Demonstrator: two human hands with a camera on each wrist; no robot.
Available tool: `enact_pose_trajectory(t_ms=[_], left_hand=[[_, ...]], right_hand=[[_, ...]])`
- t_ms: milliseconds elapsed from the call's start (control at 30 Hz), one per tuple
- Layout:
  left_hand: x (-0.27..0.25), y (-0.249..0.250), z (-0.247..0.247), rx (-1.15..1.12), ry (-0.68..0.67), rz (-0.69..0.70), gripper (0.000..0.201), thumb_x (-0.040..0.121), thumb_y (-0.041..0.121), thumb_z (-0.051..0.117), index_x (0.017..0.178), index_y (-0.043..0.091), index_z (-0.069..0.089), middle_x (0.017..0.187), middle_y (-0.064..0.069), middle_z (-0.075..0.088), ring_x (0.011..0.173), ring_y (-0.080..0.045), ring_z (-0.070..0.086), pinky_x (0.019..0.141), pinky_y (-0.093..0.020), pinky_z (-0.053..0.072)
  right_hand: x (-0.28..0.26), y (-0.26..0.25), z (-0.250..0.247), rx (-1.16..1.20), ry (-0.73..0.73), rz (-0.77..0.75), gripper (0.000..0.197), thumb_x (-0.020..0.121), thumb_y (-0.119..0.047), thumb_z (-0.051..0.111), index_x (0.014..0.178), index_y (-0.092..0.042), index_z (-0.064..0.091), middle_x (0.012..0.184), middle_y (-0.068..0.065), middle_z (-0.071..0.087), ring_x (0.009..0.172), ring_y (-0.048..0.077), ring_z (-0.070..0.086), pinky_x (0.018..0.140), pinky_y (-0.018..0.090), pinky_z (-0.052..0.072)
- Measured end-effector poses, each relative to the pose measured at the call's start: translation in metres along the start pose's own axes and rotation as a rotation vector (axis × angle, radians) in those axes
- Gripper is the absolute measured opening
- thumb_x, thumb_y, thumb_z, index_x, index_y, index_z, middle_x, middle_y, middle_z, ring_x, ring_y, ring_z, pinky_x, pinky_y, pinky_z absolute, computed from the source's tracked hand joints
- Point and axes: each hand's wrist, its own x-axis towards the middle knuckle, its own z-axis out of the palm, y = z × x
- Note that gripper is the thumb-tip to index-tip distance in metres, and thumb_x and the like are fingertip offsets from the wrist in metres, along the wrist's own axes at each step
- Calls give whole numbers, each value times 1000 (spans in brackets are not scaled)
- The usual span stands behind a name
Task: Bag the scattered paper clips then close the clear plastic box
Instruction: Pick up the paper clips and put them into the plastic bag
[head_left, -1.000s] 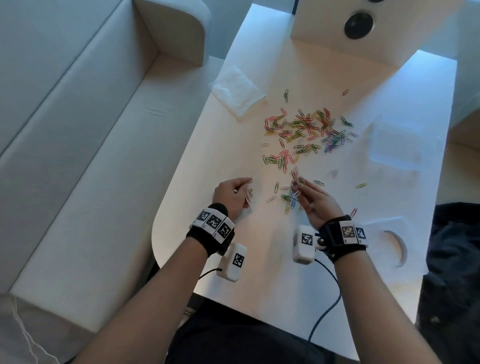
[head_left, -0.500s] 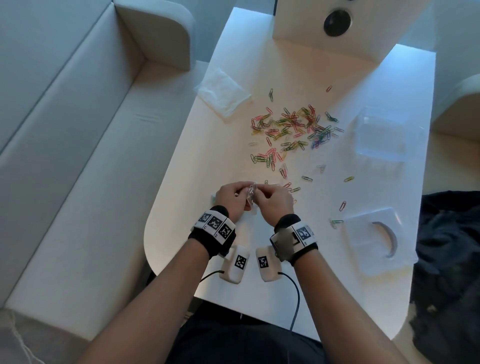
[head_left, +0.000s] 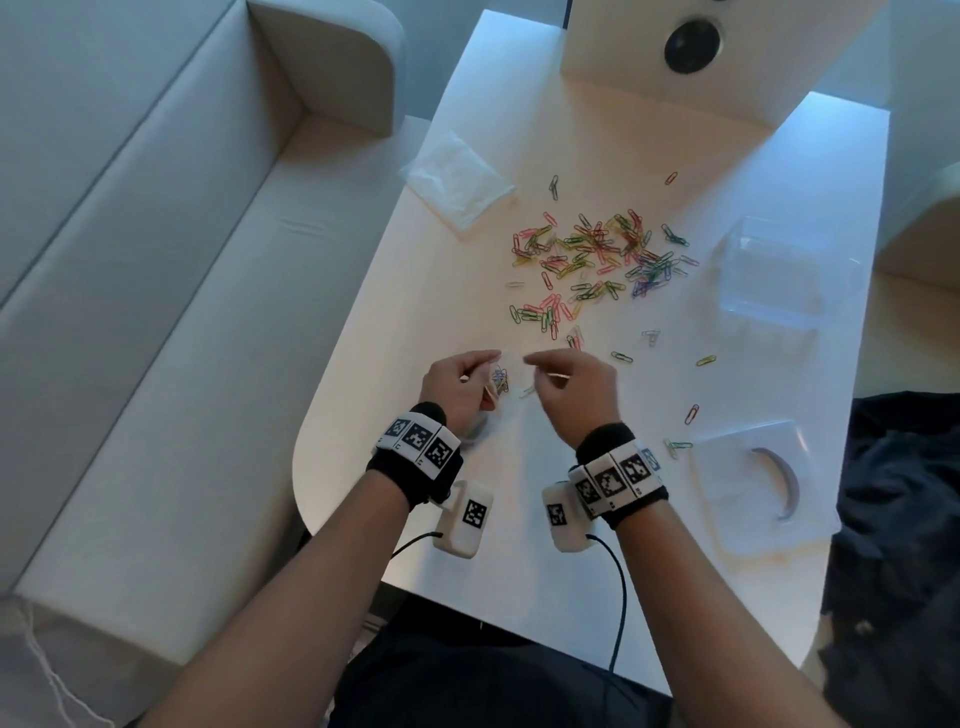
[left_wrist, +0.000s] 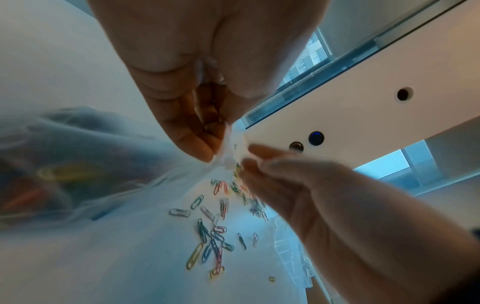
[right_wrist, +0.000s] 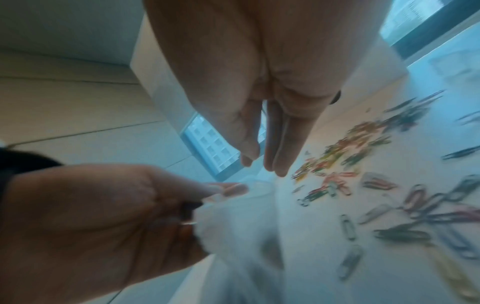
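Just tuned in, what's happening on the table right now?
A person is bagging coloured paper clips. The left hand pinches the mouth of a small clear bag that already holds a few clips; the right hand hovers beside it with fingers straight, holding nothing. Most paper clips are scattered across the white table. The clear plastic box sits open on the right, its lid lying nearer the person.

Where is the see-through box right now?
In the head view the clear plastic box sits open on the white table, far right, just right of the big pile of paper clips, beyond its lid.
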Motion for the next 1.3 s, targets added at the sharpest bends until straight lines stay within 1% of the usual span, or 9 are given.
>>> enact_pose_trajectory(t_ms=[67,167,300,533,667,900,1033,1133,1300], left_hand=[[0,0,-7,-29,8,-16,22,95,16,56,99,30,73,84,1,72,86,-30,71,90,-42,56],[0,-1,-20,-74,32,-24,23,94,17,57,93,34,72,83,0,73,84,-24,70,91,-42,55],[0,-4,-31,-129,55,-37,22,95,12,56,99,27,72,88,-5,70,83,-26,67,77,-35,58],[3,-11,-39,-125,58,-51,22,95,12,55,102,26,72,87,-9,70,74,-24,67,76,-36,59],[4,-14,-40,-113,58,-51,23,95,13,55,102,27,72,84,-6,70,73,-24,68,78,-37,59],[6,-11,-41,-107,68,-51,22,95,13,56,100,28,71,82,-3,68,72,-23,68,79,-40,60],[7,-7,-37,-89,62,-52,24,94,16,57,93,35,71,86,0,70,80,-22,68,82,-42,60],[8,-8,-30,-72,55,-65,24,92,19,59,88,39,72,90,4,73,90,-23,71,87,-45,58],[5,-5,-17,-83,41,-81,20,95,14,57,106,20,72,83,1,70,79,-21,69,80,-41,60]], right_hand=[[-2,27,-8,-89,49,166,38,81,-17,71,118,-17,67,109,5,67,89,14,65,92,28,53],[-13,63,-10,-230,-100,516,93,71,-31,83,147,-14,32,137,18,36,115,31,54,103,34,41],[-2,78,15,-223,-1,422,110,62,-27,90,149,-7,26,132,19,29,115,32,49,105,30,38],[82,62,34,-336,-12,191,89,67,-30,86,141,-14,39,129,16,32,105,32,52,102,41,47],[109,53,38,-505,-97,76,57,84,-27,71,136,-16,51,137,19,36,118,37,46,102,43,43],[117,60,29,-437,-21,-92,14,84,-7,69,96,-6,77,97,13,70,88,29,65,86,30,53],[111,73,11,-128,43,232,14,77,-17,78,90,-14,79,88,3,76,85,17,69,90,25,53],[94,76,-1,468,31,537,10,78,-8,77,88,-11,78,90,7,76,93,22,71,87,28,57],[48,37,-4,1126,-64,626,19,89,7,57,106,4,64,103,16,70,97,21,68,81,22,58]])
